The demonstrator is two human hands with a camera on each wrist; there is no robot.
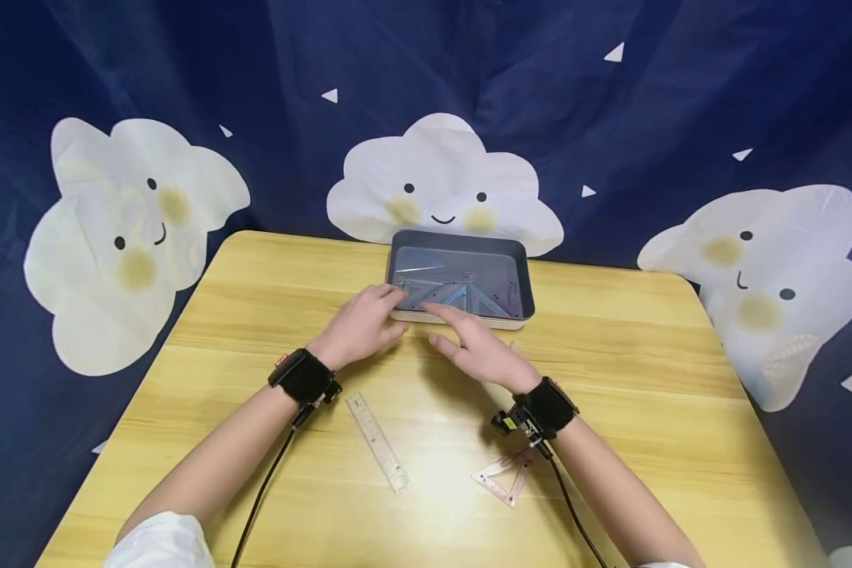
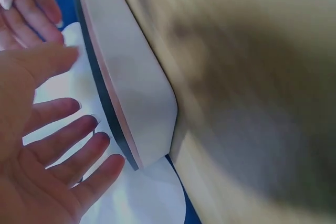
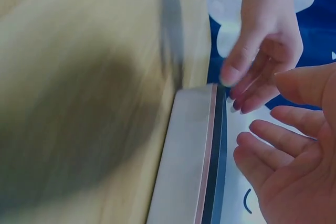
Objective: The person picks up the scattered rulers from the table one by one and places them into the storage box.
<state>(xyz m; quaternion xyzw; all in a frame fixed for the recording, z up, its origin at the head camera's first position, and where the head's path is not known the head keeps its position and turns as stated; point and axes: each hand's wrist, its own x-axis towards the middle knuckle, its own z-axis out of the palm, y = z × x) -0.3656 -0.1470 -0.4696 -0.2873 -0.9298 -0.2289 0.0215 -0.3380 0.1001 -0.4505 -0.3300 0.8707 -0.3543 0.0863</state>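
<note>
Nearest on the counter point(image 1: 610, 331) lie a straight ruler point(image 1: 379, 432) and a set square point(image 1: 502, 476), not yet in the tray point(image 1: 525, 288). Beyond them, the left hand point(image 1: 362, 323) and right hand point(image 1: 477, 351) hover at its near rim, fingers loosely spread, holding nothing (other clear rulers point(image 1: 454, 293) already inside).

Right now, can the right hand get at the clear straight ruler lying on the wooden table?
Probably yes. The right hand hovers open by the grey tray, holding nothing. The clear straight ruler lies uncovered on the wooden table nearer the person, between both forearms; nothing blocks a pull-back.
</note>
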